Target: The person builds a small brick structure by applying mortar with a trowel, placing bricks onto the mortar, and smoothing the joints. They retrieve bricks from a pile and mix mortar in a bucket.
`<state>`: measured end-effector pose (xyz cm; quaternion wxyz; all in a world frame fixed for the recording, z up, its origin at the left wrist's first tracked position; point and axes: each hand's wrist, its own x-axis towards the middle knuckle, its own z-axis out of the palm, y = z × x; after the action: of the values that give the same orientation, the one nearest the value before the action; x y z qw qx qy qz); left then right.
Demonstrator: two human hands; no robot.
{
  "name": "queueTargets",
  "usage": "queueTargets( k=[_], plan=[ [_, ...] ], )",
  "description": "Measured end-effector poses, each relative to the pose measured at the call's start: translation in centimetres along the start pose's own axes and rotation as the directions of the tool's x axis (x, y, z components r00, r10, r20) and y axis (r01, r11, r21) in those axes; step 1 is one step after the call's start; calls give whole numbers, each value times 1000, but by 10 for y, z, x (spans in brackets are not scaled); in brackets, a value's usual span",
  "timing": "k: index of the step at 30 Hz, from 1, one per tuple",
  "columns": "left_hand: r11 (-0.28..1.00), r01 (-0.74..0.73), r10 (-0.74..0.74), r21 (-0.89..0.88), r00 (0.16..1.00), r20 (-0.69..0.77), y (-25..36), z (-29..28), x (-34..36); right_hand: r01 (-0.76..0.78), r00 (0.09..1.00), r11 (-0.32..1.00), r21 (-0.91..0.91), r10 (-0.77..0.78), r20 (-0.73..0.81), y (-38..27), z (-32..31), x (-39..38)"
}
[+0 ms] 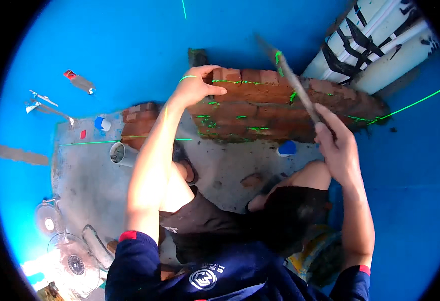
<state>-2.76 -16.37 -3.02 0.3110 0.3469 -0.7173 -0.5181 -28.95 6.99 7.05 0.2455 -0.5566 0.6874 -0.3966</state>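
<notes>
A low red brick wall (260, 113) stands against the blue wall in front of me. At its upper left end my left hand (196, 86) grips the end brick (227, 76), thumb on the near side and fingers over the top. How far that brick reaches behind my fingers is hidden. My right hand (339, 153) is closed round the handle of a trowel (296, 83), raised over the right part of the bricks. Its long blade is seen nearly edge-on, points up and left, and is smeared by motion.
A shorter brick stack (138, 116) and a white pipe piece (122, 154) are at left. White pipes wrapped in black tape (365, 45) stand at the back right. Green laser lines cross the bricks. A fan (74, 263) is at lower left, a bucket (323, 256) by my right side.
</notes>
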Motion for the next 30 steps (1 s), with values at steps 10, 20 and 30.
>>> queueTargets(
  k=[10,20,30],
  plan=[
    [999,25,-24,38,1000,-17,3,-1,-2,-321,936,946,37,323,-139,27,-28,-72],
    [931,-58,131,361,975,-182,3,10,-12,-264,935,963,-46,244,-256,88,26,-117],
    [972,15,27,234,984,-176,5,12,-12,-183,918,977,-106,131,-374,157,120,-105]
  ],
)
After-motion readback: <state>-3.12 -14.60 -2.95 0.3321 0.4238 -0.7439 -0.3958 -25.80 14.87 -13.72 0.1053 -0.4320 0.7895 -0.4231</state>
